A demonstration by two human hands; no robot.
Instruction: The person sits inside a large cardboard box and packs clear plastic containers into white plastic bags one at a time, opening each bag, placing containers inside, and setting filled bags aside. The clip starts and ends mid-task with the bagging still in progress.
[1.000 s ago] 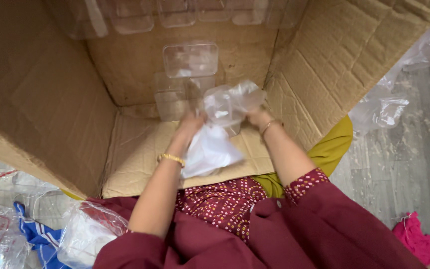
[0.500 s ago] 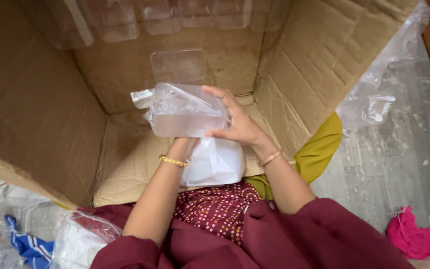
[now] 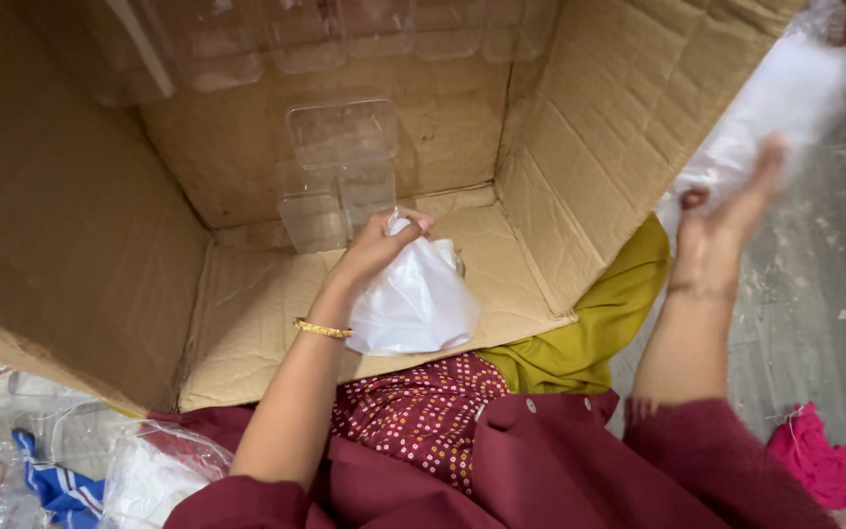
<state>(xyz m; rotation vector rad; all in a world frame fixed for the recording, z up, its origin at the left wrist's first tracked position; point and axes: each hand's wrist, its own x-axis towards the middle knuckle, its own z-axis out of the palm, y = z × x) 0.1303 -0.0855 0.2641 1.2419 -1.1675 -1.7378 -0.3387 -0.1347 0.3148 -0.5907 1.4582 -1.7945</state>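
Left hand (image 3: 374, 250) pinched the white bag (image 3: 413, 304) by its top inside the cardboard box (image 3: 100, 245) — right hand (image 3: 712, 235), fingers spread, touched a blurred clear bag (image 3: 785, 98) outside.

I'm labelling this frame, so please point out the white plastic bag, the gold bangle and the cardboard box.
white plastic bag (image 3: 413, 309): head view, on the bulging middle of the bag.
gold bangle (image 3: 322, 329): head view, on the band across the left wrist.
cardboard box (image 3: 70, 245): head view, on the bare inner left wall.

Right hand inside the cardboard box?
No, the right hand is outside the cardboard box, past its right flap, touching a clear plastic bag.
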